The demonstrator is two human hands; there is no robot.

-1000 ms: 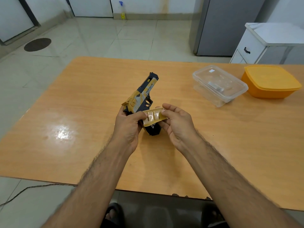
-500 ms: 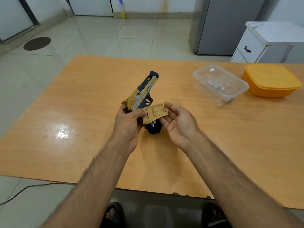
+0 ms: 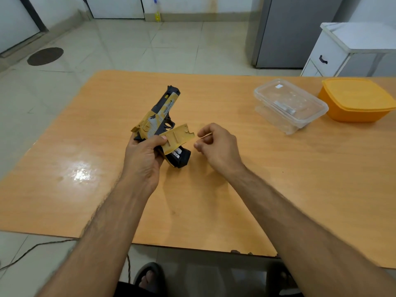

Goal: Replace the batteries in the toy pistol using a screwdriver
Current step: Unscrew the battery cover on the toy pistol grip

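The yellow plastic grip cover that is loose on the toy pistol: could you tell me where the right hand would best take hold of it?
Probably by the free upper-right end of the yellow plastic grip cover, pinched across its thin faces, coming from the right. That end juts clear of the black-and-yellow toy pistol, while the left hand thumb covers the other end. The right hand is close by.

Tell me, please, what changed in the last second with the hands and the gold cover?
The right hand let go of the gold cover and drew back to the right, fingers loosely curled. The left hand alone now holds the cover against the toy pistol. The containers did not move.
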